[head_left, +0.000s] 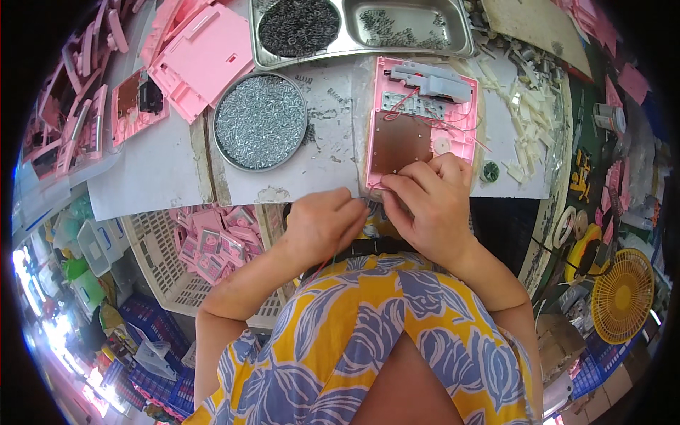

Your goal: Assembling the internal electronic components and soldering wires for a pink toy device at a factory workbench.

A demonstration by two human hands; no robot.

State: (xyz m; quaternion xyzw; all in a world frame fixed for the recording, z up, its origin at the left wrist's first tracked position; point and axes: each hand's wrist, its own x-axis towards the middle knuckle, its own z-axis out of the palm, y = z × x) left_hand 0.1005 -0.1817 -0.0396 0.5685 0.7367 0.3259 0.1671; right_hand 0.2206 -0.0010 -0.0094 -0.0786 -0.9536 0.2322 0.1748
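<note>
An open pink plastic case (474, 106) lies on the white table (177, 170) in the upper middle of the frame, right in front of the person in the yellow and blue top (304, 354). The right hand (435, 198) reaches over the case's lower edge, thumb and forefinger bent close together at its lower left corner; from here I can't tell whether anything is pinched between them. The left hand (326, 219) is just beside that corner at the table's edge, its fingers curled in and nearly closed, and whatever they may have hold of is hidden from me. Inside the case sit a brown panel (400, 142), a metal plate (411, 105) above it, and a grey plastic part (432, 81) near the top, with thin red wires (453, 127) trailing over toward the right side. At centre left is a round dish (261, 122) full of small silvery pieces, and along the top edge a steel tray (347, 49) holds dark springs (297, 28). Pink panels (205, 57) are stacked upper left, white plastic bits (528, 124) lie scattered upper right, and a pale basket (152, 248) of pink parts (219, 241) stands lower left.
</note>
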